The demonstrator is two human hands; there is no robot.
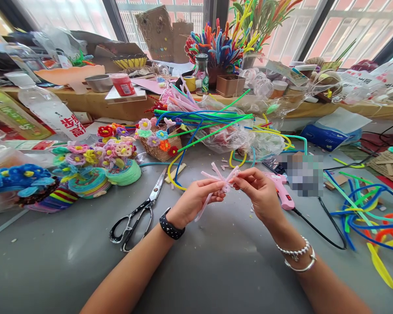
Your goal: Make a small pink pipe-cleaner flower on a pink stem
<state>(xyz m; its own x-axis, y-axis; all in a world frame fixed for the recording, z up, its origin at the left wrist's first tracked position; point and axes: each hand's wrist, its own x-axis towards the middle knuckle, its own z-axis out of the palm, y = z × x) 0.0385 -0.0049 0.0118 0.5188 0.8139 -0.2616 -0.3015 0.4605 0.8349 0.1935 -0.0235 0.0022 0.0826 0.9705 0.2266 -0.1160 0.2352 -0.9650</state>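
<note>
Between my two hands, above the grey table, is a small bundle of pale pink pipe cleaners (220, 175), its ends sticking out in several directions. My left hand (201, 198) pinches the bundle from the left between thumb and fingers, and one strand hangs down below it. From the right, the thumb and fingertips of my right hand (258, 189) are closed on another part of the same bundle. Left of my hands lie black-handled scissors (140, 213) with the blades pointing away. A pink glue gun (283, 192) lies just right of my right hand.
Coiled pots of pipe-cleaner flowers (122, 170) stand at the left, near a clear bottle (49, 107). Green and blue pipe cleaners (206, 117) lie on plastic bags behind my hands. Loose colourful strands (363, 209) and the glue gun's black cord (334, 237) are at right.
</note>
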